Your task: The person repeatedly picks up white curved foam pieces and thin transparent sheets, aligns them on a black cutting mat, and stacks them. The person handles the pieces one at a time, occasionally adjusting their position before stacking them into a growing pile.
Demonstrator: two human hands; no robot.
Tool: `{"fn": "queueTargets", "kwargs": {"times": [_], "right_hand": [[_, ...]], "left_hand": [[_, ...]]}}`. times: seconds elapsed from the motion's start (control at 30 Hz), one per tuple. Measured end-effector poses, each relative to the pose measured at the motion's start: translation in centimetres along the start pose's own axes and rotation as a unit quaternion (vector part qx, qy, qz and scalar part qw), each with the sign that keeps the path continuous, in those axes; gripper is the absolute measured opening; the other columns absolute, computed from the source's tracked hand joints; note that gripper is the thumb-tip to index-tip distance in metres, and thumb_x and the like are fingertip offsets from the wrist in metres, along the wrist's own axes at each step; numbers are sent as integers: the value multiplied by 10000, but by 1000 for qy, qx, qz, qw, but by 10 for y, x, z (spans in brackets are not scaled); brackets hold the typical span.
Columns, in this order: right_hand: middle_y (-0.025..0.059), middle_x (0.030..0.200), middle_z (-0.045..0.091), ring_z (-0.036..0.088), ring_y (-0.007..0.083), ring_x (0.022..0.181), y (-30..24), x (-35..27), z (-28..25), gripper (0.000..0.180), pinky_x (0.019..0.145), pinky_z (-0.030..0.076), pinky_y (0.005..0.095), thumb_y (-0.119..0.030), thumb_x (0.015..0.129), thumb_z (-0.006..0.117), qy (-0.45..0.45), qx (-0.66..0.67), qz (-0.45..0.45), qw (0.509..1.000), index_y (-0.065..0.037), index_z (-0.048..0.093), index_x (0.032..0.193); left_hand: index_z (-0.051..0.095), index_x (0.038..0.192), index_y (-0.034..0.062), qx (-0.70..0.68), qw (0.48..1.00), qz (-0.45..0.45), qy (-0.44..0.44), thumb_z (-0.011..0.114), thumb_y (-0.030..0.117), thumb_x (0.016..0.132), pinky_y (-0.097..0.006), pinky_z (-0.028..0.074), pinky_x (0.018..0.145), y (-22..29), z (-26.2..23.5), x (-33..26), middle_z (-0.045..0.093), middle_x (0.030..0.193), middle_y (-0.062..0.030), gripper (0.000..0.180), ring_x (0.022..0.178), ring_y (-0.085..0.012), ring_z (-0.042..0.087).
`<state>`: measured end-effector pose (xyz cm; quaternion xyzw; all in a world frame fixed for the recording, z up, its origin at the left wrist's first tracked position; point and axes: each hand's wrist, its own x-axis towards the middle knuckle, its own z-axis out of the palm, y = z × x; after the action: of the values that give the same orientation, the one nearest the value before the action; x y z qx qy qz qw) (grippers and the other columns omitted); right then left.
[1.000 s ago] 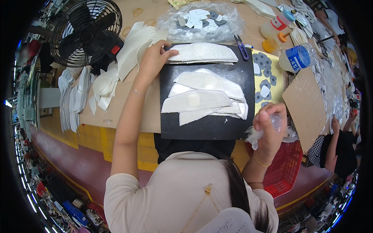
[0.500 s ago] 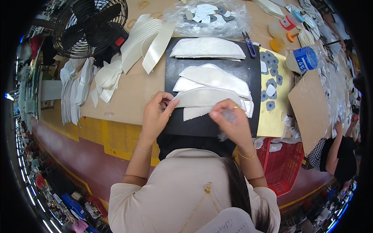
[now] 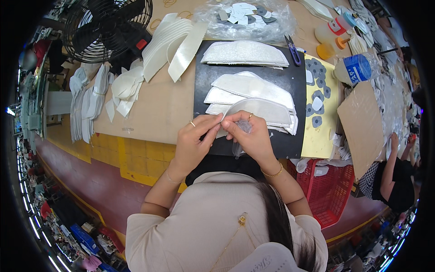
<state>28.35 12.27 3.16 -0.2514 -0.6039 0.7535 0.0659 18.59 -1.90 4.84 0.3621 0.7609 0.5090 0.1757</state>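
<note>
A curved white fabric piece [image 3: 263, 110] lies over the front of a loose pile on the black mat, its left end raised. My left hand [image 3: 195, 141] is closed in a pinch on that end. Close beside it, my right hand [image 3: 252, 139] pinches the same corner, the fingertips of both hands nearly touching. A crumpled bit of clear plastic [image 3: 237, 148] hangs from under my right hand's curled fingers. Behind the held piece lie more white fabric pieces [image 3: 253, 86], overlapping. A neat stack of similar pieces [image 3: 244, 53] sits farther back on the black mat [image 3: 206, 75].
Thread snips [image 3: 293, 51] lie at the mat's far right. Grey patches cover a yellow sheet [image 3: 324, 136]. Bottles [image 3: 357, 68] stand to the right, a fan [image 3: 106, 29] at far left. A red basket [image 3: 328, 195] is below the table's right edge; a co-worker's arm [image 3: 390, 170] shows beyond.
My right hand has moved left to meet my left hand at the fabric piece's left end. My left hand has shifted right and nearer, and that end is now lifted and bent.
</note>
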Motion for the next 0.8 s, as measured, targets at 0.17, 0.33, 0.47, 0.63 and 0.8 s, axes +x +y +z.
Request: {"fn": "queueTargets", "kwargs": {"times": [0.17,0.33,0.47,0.63,0.8], "right_hand": [[30,765,664,608,69,628,-1,-1,1,153,585,485,209,-151,903,686,-4,15,7,1000,0,674,921],[10,733,633,581,58,624,-2,0,1,116,580,472,208,-117,896,668,-23,37,7,999,-3,652,882],[8,729,630,578,56,630,-4,0,2,108,583,470,210,-114,889,671,-22,19,5,1000,-10,650,874],[20,720,644,584,59,605,0,-7,2,125,566,469,216,-136,888,679,-16,-50,-25,998,-12,662,884],[31,717,661,597,73,577,-3,-10,1,142,546,469,225,-152,899,677,-2,-44,23,999,-10,675,902]], "left_hand": [[702,1085,5,34,996,78,17,657,-58,841,-254,512,569,-7,2,0,692,986,-136,256,711,-182,657],[703,1062,-5,-21,998,58,21,670,-35,849,-259,522,645,-16,2,-1,695,962,-122,218,750,-164,660],[689,1056,-42,-203,974,-98,1,670,1,884,-247,519,681,-12,3,-3,689,937,-73,179,808,-112,652],[675,1070,-64,-234,947,-214,-44,660,23,905,-244,527,702,-20,-7,1,670,957,-51,187,829,-95,641],[677,1102,-38,-51,997,-31,-51,658,-38,860,-256,527,684,2,-6,-2,682,980,-105,243,838,-144,656]]}}
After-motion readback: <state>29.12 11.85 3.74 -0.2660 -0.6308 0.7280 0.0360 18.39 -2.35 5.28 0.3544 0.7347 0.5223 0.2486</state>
